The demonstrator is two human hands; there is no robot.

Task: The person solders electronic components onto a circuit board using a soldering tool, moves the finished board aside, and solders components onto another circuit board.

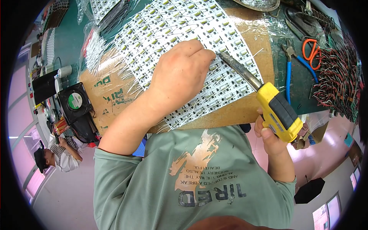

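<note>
A white sheet of small circuit boards [234, 82], with rows of parts and thin white wires, lies on brown cardboard [264, 46]. Over its middle, my left hand [182, 69] is closed in a pinch; whatever its fingertips hold is hidden. My right hand [270, 140] grips a yellow and black soldering gun [278, 109] at the sheet's right side. The gun's metal barrel [243, 71] slants up to the left, its dark tip at the boards just right of my left fingertips. Whether the tip touches a board I cannot tell.
Loose white wires [97, 51] lie left of the sheet. A black fan [75, 101] stands at the left edge. To the right are blue-handled cutters [289, 73], orange-handled scissors [312, 53] and bundled red and black wires [337, 76]. Another person [63, 153] sits far left.
</note>
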